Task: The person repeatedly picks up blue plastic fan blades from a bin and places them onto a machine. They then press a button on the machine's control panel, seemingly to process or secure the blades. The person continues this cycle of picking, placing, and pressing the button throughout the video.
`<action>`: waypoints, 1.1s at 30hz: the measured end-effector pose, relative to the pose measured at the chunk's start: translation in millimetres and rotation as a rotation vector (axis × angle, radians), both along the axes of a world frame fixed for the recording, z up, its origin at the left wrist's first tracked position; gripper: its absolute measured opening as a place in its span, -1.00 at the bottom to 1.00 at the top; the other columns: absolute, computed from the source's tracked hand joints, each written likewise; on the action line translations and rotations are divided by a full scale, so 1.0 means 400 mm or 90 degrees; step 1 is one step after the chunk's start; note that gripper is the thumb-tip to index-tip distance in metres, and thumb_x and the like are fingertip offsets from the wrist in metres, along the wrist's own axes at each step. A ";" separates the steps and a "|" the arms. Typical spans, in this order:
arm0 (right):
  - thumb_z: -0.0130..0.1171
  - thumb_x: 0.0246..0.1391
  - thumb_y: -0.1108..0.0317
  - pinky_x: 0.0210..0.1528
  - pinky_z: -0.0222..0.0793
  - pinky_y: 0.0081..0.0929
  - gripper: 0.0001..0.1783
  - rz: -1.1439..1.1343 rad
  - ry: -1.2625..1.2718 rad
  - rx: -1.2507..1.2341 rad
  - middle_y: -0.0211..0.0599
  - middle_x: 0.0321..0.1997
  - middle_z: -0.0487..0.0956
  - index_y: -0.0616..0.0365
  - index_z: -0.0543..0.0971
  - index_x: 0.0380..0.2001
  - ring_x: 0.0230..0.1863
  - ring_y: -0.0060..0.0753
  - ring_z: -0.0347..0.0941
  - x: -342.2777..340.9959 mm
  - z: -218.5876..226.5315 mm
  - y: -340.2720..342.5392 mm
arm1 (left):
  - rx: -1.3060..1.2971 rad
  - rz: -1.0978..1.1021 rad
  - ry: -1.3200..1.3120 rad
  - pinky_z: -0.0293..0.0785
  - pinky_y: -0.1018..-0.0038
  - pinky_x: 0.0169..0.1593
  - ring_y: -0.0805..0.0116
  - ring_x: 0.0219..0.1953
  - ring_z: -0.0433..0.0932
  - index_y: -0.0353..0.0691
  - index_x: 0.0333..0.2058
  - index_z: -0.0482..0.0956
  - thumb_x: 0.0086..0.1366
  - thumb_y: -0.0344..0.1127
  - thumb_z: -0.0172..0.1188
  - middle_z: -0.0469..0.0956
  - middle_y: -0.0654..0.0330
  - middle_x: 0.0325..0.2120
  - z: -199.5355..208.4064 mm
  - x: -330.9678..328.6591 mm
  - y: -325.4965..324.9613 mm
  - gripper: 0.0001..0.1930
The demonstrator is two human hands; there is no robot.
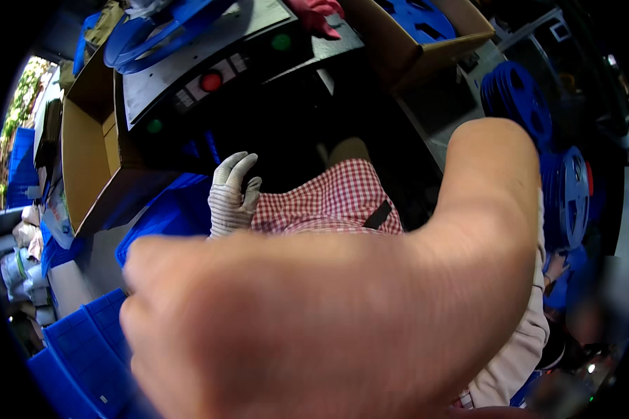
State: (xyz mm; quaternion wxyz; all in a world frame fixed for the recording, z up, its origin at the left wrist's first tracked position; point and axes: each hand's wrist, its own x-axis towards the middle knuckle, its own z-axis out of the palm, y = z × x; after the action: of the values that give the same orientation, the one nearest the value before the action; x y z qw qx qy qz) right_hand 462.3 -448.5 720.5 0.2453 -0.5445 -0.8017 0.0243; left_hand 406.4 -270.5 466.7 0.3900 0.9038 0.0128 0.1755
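Observation:
My left hand, in a whitish ribbed glove, is raised beside the red-and-white checked apron on my lap. Its fingers are loosely bent, thumb apart, with nothing visible between them. Very close and blurred, my bare right hand reaches across the lower picture, with the elbow bent up at the right. Its knuckles show at the left edge, but its fingertips and anything in them are hidden. Beyond the left hand stands a dark machine front with a red button and green buttons.
A blue plastic ring-shaped part lies on the machine's pale top, near a pink glove. Cardboard boxes stand left and far right. Blue reels are stacked at right. Blue bins are at lower left.

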 end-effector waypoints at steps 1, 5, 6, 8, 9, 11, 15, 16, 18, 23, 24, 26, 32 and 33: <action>0.21 -0.09 0.31 -0.22 0.42 -0.43 -0.65 0.006 0.009 -0.005 -0.28 -0.33 0.53 0.21 0.51 -0.19 -0.24 -0.35 0.49 -0.010 -0.012 -0.005 | 0.000 0.000 0.009 0.41 0.44 0.03 0.20 -0.01 0.45 -0.16 -0.06 0.52 0.07 -0.62 0.16 0.45 0.09 -0.06 -0.012 -0.007 -0.009 -0.59; 0.22 -0.07 0.30 -0.17 0.40 -0.43 -0.62 -0.007 0.015 0.003 -0.26 -0.26 0.53 0.20 0.50 -0.15 -0.18 -0.34 0.48 -0.066 -0.030 -0.029 | -0.114 0.027 0.076 0.50 0.41 -0.02 0.16 -0.03 0.48 -0.17 -0.07 0.51 0.08 -0.54 0.22 0.45 0.05 -0.07 -0.028 -0.022 -0.017 -0.61; 0.22 -0.06 0.29 -0.16 0.40 -0.42 -0.62 -0.001 0.019 0.008 -0.26 -0.24 0.53 0.19 0.50 -0.14 -0.17 -0.33 0.47 -0.066 -0.039 -0.029 | -0.136 0.051 0.089 0.49 0.41 -0.01 0.16 -0.03 0.48 -0.17 -0.07 0.51 0.08 -0.54 0.21 0.46 0.06 -0.07 -0.036 -0.038 -0.001 -0.62; 0.22 -0.05 0.28 -0.13 0.39 -0.42 -0.60 0.008 0.033 0.014 -0.25 -0.20 0.53 0.19 0.50 -0.11 -0.14 -0.33 0.47 -0.062 -0.057 -0.020 | -0.112 0.085 0.090 0.49 0.40 0.00 0.15 -0.03 0.48 -0.19 -0.07 0.51 0.10 -0.54 0.19 0.47 0.06 -0.08 -0.045 -0.108 0.029 -0.63; 0.22 -0.04 0.28 -0.12 0.39 -0.42 -0.60 0.007 0.038 0.021 -0.24 -0.18 0.52 0.18 0.49 -0.10 -0.12 -0.32 0.46 -0.053 -0.069 -0.019 | -0.058 0.091 0.072 0.48 0.40 0.00 0.15 -0.03 0.48 -0.19 -0.07 0.51 0.11 -0.55 0.19 0.47 0.06 -0.09 -0.050 -0.142 0.052 -0.63; 0.22 -0.03 0.27 -0.09 0.38 -0.42 -0.58 0.003 0.015 0.039 -0.23 -0.15 0.52 0.17 0.49 -0.08 -0.10 -0.32 0.45 -0.039 -0.097 -0.006 | 0.058 0.129 0.029 0.47 0.39 0.01 0.15 -0.04 0.48 -0.21 -0.07 0.51 0.12 -0.55 0.17 0.48 0.06 -0.10 -0.079 -0.228 0.113 -0.65; 0.22 0.00 0.26 -0.04 0.37 -0.41 -0.56 -0.111 0.017 0.050 -0.21 -0.08 0.52 0.16 0.48 -0.03 -0.04 -0.30 0.44 0.117 -0.237 0.149 | 0.082 0.325 0.044 0.44 0.36 0.03 0.11 -0.07 0.51 -0.25 -0.07 0.49 0.18 -0.51 0.09 0.52 0.04 -0.13 -0.234 -0.409 0.252 -0.70; 0.22 0.01 0.26 -0.03 0.36 -0.41 -0.55 -0.168 0.001 0.067 -0.21 -0.06 0.52 0.15 0.47 -0.02 -0.02 -0.30 0.44 0.156 -0.256 0.179 | 0.001 0.403 0.053 0.44 0.36 0.03 0.10 -0.08 0.51 -0.25 -0.07 0.49 0.19 -0.49 0.09 0.52 0.03 -0.13 -0.315 -0.460 0.308 -0.70; 0.22 0.02 0.25 0.00 0.35 -0.41 -0.54 -0.319 -0.034 0.097 -0.20 -0.03 0.52 0.15 0.47 0.01 0.01 -0.30 0.43 0.242 -0.323 0.239 | -0.051 0.516 0.179 0.43 0.39 0.01 0.22 -0.06 0.53 -0.25 -0.02 0.46 0.23 -0.45 0.08 0.55 0.03 -0.13 -0.473 -0.597 0.345 -0.69; 0.20 0.04 0.21 0.12 0.26 -0.28 -0.51 -0.427 -0.204 0.199 -0.10 0.05 0.46 0.12 0.43 0.05 0.10 -0.09 0.36 0.451 -0.456 0.385 | -0.037 0.555 0.319 0.41 0.25 0.00 0.01 -0.08 0.51 -0.16 -0.08 0.50 0.24 -0.30 0.00 0.54 -0.02 -0.14 -0.720 -0.786 0.374 -0.72; 0.18 0.05 0.20 0.14 0.25 -0.25 -0.50 -0.394 -0.288 0.238 -0.11 0.07 0.45 0.11 0.42 0.06 0.12 -0.07 0.33 0.511 -0.468 0.393 | -0.083 0.577 0.358 0.40 0.24 0.02 0.01 -0.07 0.50 -0.14 -0.09 0.51 0.25 -0.28 -0.02 0.54 -0.01 -0.13 -0.750 -0.812 0.349 -0.72; 0.15 0.08 0.19 0.15 0.24 -0.26 -0.53 -0.458 -0.376 0.214 -0.12 0.08 0.45 0.05 0.44 0.07 0.13 -0.08 0.33 0.549 -0.453 0.416 | -0.196 0.585 0.473 0.38 0.25 0.04 0.03 -0.03 0.48 -0.09 -0.07 0.50 0.25 -0.27 -0.04 0.53 -0.02 -0.12 -0.760 -0.821 0.312 -0.70; 0.03 0.12 0.30 0.00 0.34 -0.26 -0.66 -0.476 -0.426 0.114 -0.21 -0.07 0.56 -0.09 0.52 -0.01 -0.07 -0.09 0.47 0.705 -0.497 0.458 | -0.402 0.524 0.494 0.35 0.31 0.09 0.06 0.00 0.47 -0.04 -0.02 0.49 0.17 -0.33 0.02 0.53 -0.04 -0.12 -0.896 -0.853 0.213 -0.64; 0.03 0.13 0.28 -0.03 0.35 -0.27 -0.68 -0.495 -0.479 0.148 -0.24 -0.11 0.58 -0.12 0.54 -0.03 -0.10 -0.11 0.48 0.722 -0.466 0.452 | -0.418 0.571 0.467 0.35 0.30 0.09 0.05 0.00 0.47 -0.04 -0.02 0.49 0.17 -0.32 0.02 0.53 -0.05 -0.12 -0.888 -0.845 0.211 -0.64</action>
State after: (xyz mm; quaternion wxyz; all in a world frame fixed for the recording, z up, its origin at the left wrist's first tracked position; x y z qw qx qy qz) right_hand 751.2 -267.8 534.1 -0.0087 -0.7411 -0.5711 -0.3530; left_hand 68.6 -186.0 111.5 0.5046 0.6466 0.5720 -0.0113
